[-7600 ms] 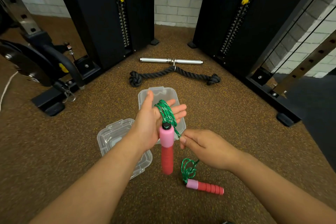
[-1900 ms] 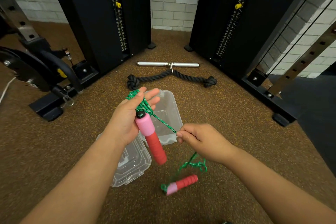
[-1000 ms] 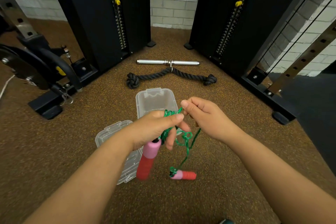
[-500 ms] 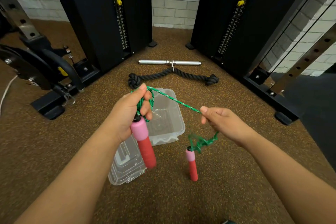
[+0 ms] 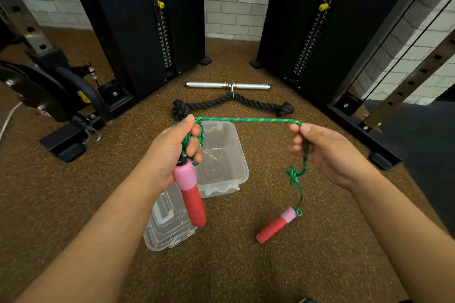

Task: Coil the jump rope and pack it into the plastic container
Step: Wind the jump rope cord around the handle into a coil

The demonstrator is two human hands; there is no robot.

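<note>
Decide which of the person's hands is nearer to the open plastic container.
Left. The left hand hovers over the container's near-left edge, gripping a handle; the right hand is off to its right, holding rope.

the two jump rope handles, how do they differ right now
The left handle hangs pink end up in the left hand, below the coiled loops. The right handle dangles tilted from loose rope below the right hand, touched by neither hand. Both are pink and red.
</note>
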